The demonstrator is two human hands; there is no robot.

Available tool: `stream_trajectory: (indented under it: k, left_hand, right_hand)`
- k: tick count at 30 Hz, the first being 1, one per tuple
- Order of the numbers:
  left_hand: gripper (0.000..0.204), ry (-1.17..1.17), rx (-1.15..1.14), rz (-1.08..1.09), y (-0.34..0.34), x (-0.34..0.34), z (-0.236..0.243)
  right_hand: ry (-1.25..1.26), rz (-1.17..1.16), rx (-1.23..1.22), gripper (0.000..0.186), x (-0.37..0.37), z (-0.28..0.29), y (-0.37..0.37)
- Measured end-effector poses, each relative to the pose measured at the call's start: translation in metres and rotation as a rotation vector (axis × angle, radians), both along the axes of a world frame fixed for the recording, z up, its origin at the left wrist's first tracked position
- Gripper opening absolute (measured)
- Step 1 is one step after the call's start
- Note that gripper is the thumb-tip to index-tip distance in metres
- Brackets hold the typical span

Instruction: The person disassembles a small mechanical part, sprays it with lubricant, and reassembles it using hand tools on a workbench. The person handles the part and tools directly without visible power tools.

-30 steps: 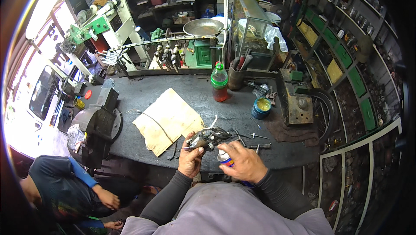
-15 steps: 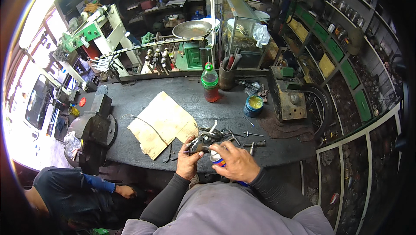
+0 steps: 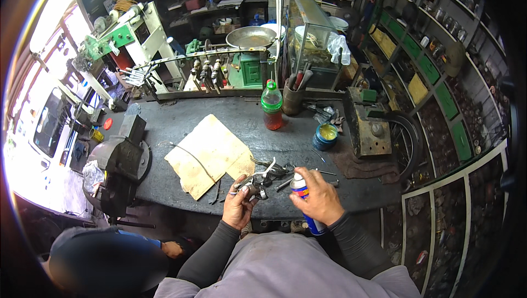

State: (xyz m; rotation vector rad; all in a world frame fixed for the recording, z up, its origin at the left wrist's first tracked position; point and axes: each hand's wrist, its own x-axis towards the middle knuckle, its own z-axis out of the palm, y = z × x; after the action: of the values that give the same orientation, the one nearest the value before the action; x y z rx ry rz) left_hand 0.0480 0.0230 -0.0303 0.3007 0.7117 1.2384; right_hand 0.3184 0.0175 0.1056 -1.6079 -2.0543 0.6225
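Note:
My left hand point(image 3: 237, 211) is closed around a metal hand-lever assembly point(image 3: 254, 186), a handlebar type with a pale lever arm, just above the bench's near edge. My right hand point(image 3: 321, 199) grips a blue spray can point(image 3: 315, 225) with a white top, held upright to the right of the assembly. Its index finger bends over near the top of the can. A sheet of cardboard point(image 3: 203, 149) lies beyond my left hand, with a thin cable point(image 3: 189, 155) across it. Behind the can, small metal parts point(image 3: 284, 184) are scattered on the dark bench.
A bench vise point(image 3: 118, 158) stands at the left. Further back are a bottle of red liquid point(image 3: 272, 111), a holder of tools point(image 3: 293, 99) and a blue tub of grease point(image 3: 325, 136). A metal box point(image 3: 369, 127) sits at right. Another person point(image 3: 104, 259) is at lower left.
My right hand has drawn the spray can away from the lever assembly, to the right, so a gap separates them. The other person at lower left has leaned in, head now in view.

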Motion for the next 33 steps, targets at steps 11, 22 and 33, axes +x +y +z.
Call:
stream_trajectory:
  k: [11, 22, 33]
  left_hand:
    - [0.041, -0.012, -0.106, 0.173, 0.001, 0.013, 0.005]
    - [0.032, -0.101, -0.113, 0.190, 0.003, 0.019, 0.002]
    - [0.018, -0.321, -0.138, 0.118, 0.007, 0.016, 0.000]
  right_hand:
    - [-0.004, 0.161, 0.125, 0.070, -0.024, -0.019, -0.008]
    - [-0.010, 0.296, 0.124, 0.069, -0.040, -0.028, -0.008]
    - [-0.007, 0.298, 0.097, 0.073, -0.032, -0.023, -0.004]
